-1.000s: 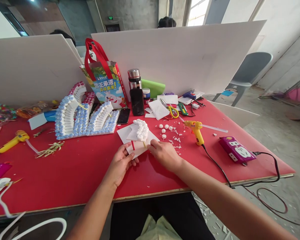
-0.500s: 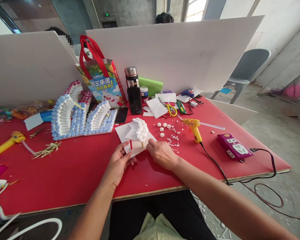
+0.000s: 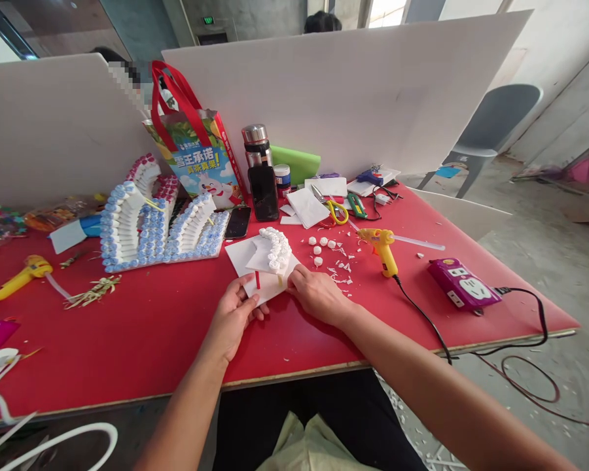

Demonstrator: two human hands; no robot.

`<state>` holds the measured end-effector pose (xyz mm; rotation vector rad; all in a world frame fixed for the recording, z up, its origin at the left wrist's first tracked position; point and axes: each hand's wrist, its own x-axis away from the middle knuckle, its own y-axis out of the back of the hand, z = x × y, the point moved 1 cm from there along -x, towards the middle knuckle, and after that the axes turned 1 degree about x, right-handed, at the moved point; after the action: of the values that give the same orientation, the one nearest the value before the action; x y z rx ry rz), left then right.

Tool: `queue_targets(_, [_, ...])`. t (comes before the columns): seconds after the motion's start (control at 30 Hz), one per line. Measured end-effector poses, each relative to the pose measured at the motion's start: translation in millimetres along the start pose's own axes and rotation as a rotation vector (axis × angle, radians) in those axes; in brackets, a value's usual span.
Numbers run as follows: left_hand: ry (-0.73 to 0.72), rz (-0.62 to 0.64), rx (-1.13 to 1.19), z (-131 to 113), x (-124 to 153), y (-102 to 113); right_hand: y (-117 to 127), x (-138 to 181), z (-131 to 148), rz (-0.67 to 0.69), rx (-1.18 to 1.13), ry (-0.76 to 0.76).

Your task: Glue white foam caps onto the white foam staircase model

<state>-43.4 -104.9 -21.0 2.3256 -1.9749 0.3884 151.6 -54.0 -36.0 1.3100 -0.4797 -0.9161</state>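
My left hand point(image 3: 234, 319) grips the lower left edge of a white foam board point(image 3: 239, 253), thumb on top and fingers underneath. At the board's right edge my right hand point(image 3: 319, 296) is closed with its fingertips against it; what lies between those fingertips is hidden. Over the board sits a smaller curved white piece point(image 3: 258, 261) lined with white paper rosettes point(image 3: 277, 250). A red strip point(image 3: 258, 280) and a yellowish strip point(image 3: 280, 279) show beneath that piece. Several loose white rosettes point(image 3: 317, 250) lie to the right, among white scraps point(image 3: 343, 267).
A yellow glue gun point(image 3: 383, 252) and a purple power strip point(image 3: 464, 284) with cables lie right. Behind are yellow-handled scissors point(image 3: 338, 212), an upright phone point(image 3: 263, 193), a bottle point(image 3: 256, 140) and a bag point(image 3: 201, 163). Blue-and-white rosette models point(image 3: 150, 235) and another glue gun point(image 3: 19, 278) stand left.
The view has tipped and shifted slightly. My right hand has moved very little along the board's right edge; my left hand keeps the same grip.
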Motion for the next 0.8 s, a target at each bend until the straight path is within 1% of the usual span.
queue_targets(0.13, [-0.004, -0.014, 0.046, 2, 0, 3, 2, 3, -4, -0.069, -0.105, -0.042])
queue_targets(0.27, [-0.014, -0.029, 0.114, 3, 1, 7, 5, 7, -11, -0.179, -0.253, -0.108])
queue_targets(0.37, [-0.038, -0.033, 0.152, 2, 1, 7, 6, 8, -12, -0.239, -0.343, -0.123])
queue_targets(0.47, [-0.065, -0.028, 0.163, 3, 2, 4, 6, 7, -10, -0.242, -0.403, -0.121])
queue_targets(0.57, [-0.108, -0.013, 0.144, 5, 4, 1, 5, 7, -7, -0.220, -0.417, -0.104])
queue_targets(0.7, [-0.148, -0.015, 0.123, 7, 7, -1, 5, 6, -6, -0.201, -0.361, -0.089])
queue_targets(0.8, [-0.155, -0.014, 0.103, 7, 7, -2, 5, 6, -5, -0.175, -0.272, -0.091])
